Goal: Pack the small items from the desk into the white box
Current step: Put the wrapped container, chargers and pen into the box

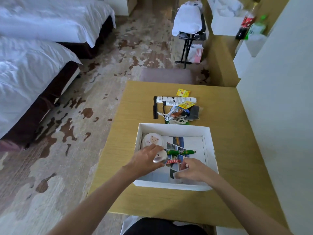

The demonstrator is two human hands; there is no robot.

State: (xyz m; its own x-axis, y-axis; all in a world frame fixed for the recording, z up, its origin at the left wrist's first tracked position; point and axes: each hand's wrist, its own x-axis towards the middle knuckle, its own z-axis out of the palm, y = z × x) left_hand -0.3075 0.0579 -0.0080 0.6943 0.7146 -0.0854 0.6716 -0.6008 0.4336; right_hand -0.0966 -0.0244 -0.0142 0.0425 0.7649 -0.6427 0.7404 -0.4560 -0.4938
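The white box (172, 127) sits open on the wooden desk (135, 106), with a printed sheet lining its floor. Inside lie a round bear-print case (153, 139), a green sausage stick (180, 152) and a red sausage stick (172, 161). My left hand (145, 160) grips a round silvery compact (160, 157) low inside the box at its left. My right hand (193, 169) reaches into the near right part of the box, fingers curled on a small clear packet (182, 168). Beyond the box lie white tubes (176, 99), a black comb (155, 107), white cables (172, 114), yellow tea bags (183, 92) and a dark pouch (194, 112).
A padded stool (167, 75) stands at the desk's far edge. Two beds with white sheets (33, 53) fill the left. A folding rack with a white bag (189, 26) stands further back. Drink bottles (247, 21) sit on a counter at upper right, next to a white wall (279, 99).
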